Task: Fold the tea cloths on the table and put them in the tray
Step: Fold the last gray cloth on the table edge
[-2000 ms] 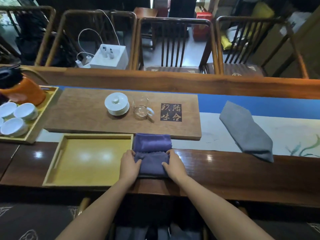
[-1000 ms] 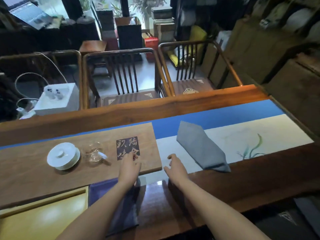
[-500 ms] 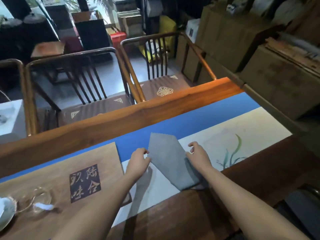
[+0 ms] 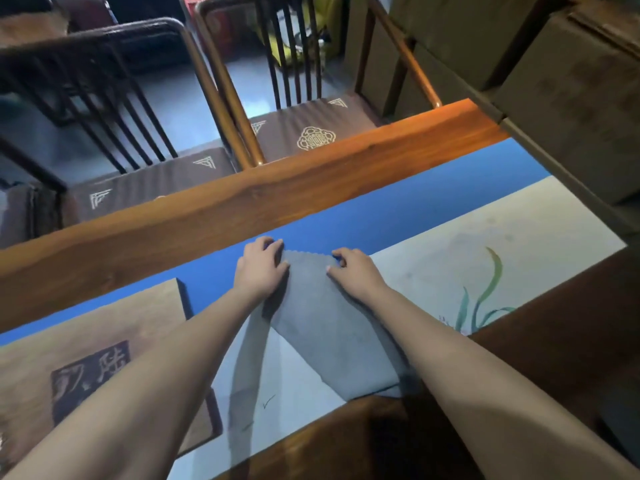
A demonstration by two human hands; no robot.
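A grey tea cloth [image 4: 332,327] lies in a long folded strip on the blue-and-white table runner [image 4: 450,271], running from the blue band down to the dark wooden front edge. My left hand [image 4: 259,268] grips the cloth's far left corner with curled fingers. My right hand [image 4: 353,271] pinches its far right corner. The far edge of the cloth is stretched between the two hands. The tray and the purple cloth are out of view.
A wooden tea board [image 4: 104,358] with a dark carved plaque [image 4: 90,379] lies at the left. The table's raised wooden back rail [image 4: 242,202] runs behind the runner. Two dark chairs [image 4: 311,129] stand beyond it, with cardboard boxes [image 4: 571,81] at the right.
The view has swung right, away from the tray and purple cloth. Both hands left the purple cloth, reached the grey one, and moved up to take hold of its far corners.
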